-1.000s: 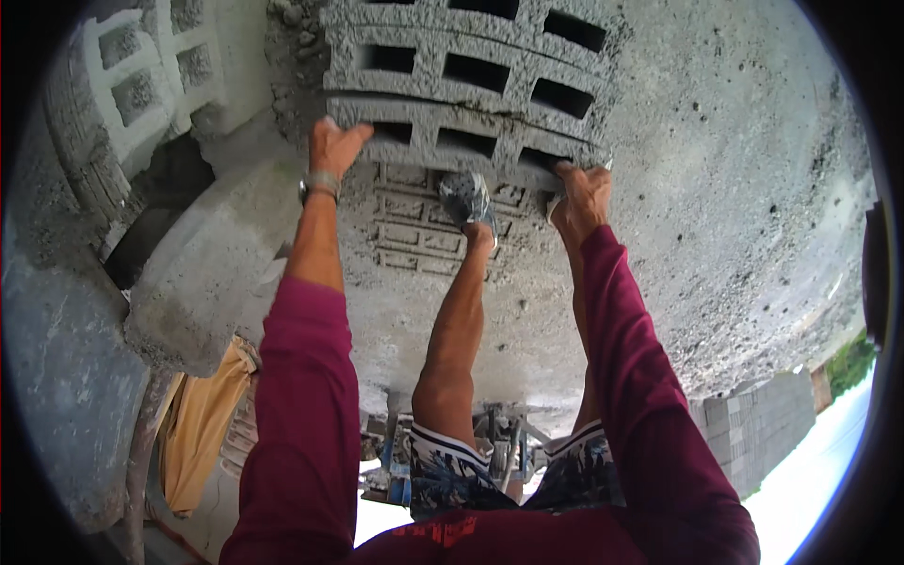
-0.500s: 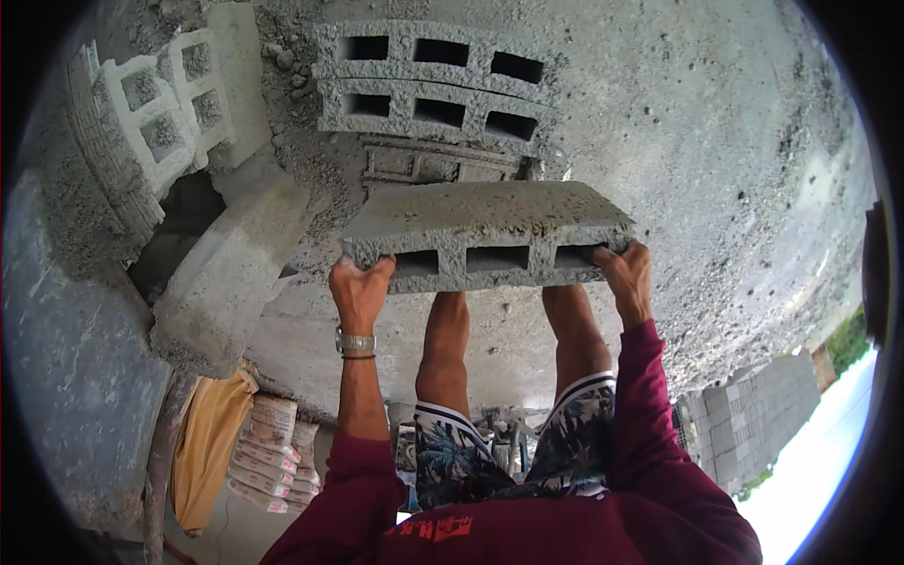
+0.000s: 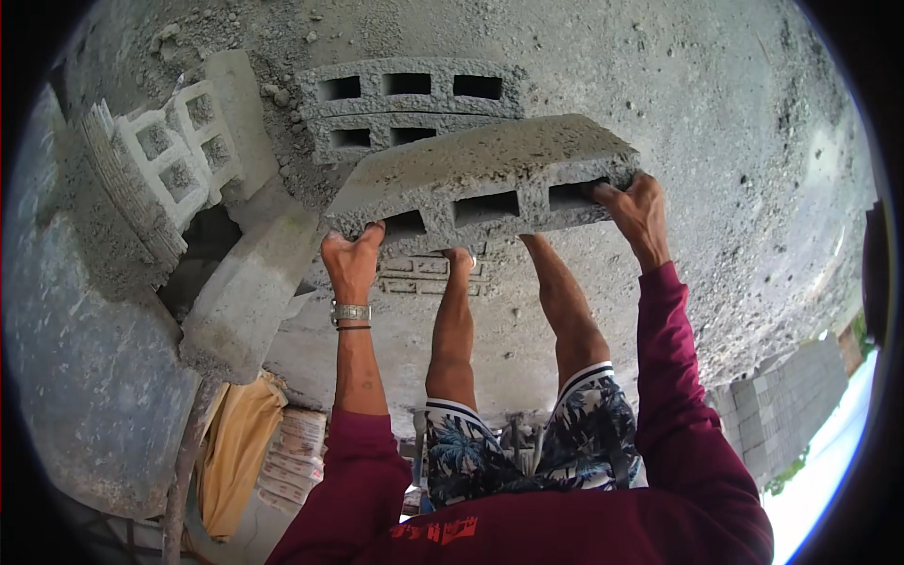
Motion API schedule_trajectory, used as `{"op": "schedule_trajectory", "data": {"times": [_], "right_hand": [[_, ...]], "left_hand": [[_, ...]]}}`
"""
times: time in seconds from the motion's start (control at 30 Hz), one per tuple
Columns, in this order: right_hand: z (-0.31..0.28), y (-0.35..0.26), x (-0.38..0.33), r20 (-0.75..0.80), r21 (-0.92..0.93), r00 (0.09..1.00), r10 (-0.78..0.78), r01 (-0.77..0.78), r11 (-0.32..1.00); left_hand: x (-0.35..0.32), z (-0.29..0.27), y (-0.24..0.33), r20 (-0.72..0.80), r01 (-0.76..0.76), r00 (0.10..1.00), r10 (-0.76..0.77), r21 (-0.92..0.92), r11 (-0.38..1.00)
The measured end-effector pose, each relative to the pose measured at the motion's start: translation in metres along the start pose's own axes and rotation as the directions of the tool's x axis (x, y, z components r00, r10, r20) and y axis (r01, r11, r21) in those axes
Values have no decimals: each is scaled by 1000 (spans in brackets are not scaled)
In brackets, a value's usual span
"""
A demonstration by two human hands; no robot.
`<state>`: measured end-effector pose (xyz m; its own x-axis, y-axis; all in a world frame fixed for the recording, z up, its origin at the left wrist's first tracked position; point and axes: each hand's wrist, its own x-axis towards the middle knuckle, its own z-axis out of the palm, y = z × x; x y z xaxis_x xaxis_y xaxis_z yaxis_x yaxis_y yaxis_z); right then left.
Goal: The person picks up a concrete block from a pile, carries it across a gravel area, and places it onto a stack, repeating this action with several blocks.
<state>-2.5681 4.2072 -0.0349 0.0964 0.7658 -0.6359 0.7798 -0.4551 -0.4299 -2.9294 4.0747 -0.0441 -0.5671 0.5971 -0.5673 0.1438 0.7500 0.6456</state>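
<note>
Between my two hands I carry a grey concrete block (image 3: 485, 179) with three rectangular cavities along the side facing me. It hangs above the ground, its right end tilted higher than its left. My left hand (image 3: 351, 259) is closed on the block's left end, thumb at the left cavity. At the other end my right hand (image 3: 637, 209) grips the right edge, fingers partly hidden by the block. Just beyond it, two more concrete blocks (image 3: 410, 85) lie side by side on the ground, partly covered by the held one.
At the left stand other hollow blocks (image 3: 179, 151) and a leaning concrete slab (image 3: 250, 292). A grey sheet (image 3: 89, 377) lies farther left. Near my legs are an orange cloth (image 3: 240, 452) and stacked sacks (image 3: 294, 457). A wall of stacked blocks (image 3: 777, 410) stands at the lower right.
The held block has moved farther out and its right end has risen. My hands moved with it. A block-shaped imprint on the ground now shows below the block, near my foot.
</note>
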Motion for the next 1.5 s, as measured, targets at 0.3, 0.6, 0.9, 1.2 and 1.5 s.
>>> {"op": "schedule_trajectory", "data": {"times": [0.3,0.6,0.9,1.2,1.5], "right_hand": [[10,61,64,304,589,953,-10,-180,788],[88,112,128,239,772,954,-183,-72,632],[-36,158,-179,270,842,917,293,-372,390],[-68,205,-591,-24,995,691,722,90,-53],[-20,303,-798,-14,799,405,914,554,-233]], "left_hand": [[3,-8,-25,37,100,993,-116,302,948],[-9,15,-4,59,-18,998,20,-30,999],[-137,-32,29,349,-207,923,164,89,974],[-284,-48,62,774,-531,628,80,351,771],[-533,40,146,941,-909,327,85,289,301]]}}
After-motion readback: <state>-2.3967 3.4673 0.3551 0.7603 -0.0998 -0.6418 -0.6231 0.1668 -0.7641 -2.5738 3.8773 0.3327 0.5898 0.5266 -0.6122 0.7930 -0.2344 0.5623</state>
